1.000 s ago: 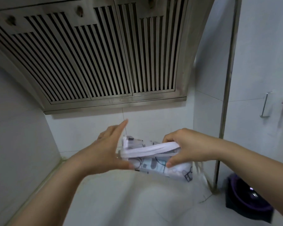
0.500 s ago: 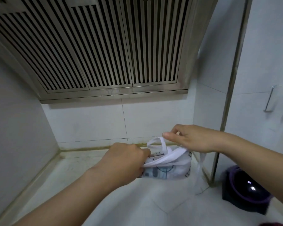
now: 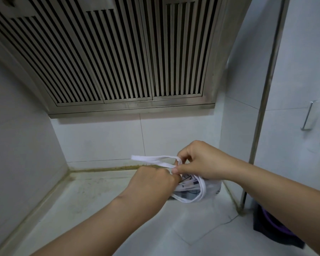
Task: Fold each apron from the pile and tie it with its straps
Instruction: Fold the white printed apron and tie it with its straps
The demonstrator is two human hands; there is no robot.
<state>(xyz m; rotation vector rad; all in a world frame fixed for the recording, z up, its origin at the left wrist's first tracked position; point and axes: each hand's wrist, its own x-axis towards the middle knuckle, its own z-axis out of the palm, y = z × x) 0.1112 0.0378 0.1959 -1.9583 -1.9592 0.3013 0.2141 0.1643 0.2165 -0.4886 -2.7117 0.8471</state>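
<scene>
A folded white apron (image 3: 193, 191) with a dark printed pattern hangs in the air above the white counter, wrapped by its white straps. My left hand (image 3: 151, 183) is closed round the bundle's left end and hides part of it. My right hand (image 3: 198, 159) pinches a white strap (image 3: 151, 158) just above the bundle; a loop of that strap sticks out to the left. Another strap loop (image 3: 201, 194) curves round the bundle's right side and underside.
A white tiled counter (image 3: 103, 209) runs below, with a stained seam along the back wall. A steel range hood (image 3: 118, 58) hangs overhead. A metal post (image 3: 264, 100) stands to the right, with a purple and black bin (image 3: 272, 224) beyond it.
My left hand went from open beside the bundle to closed round its left end. My right hand shifted left and pinches the strap, whose loop now points left. The bundle sank lower.
</scene>
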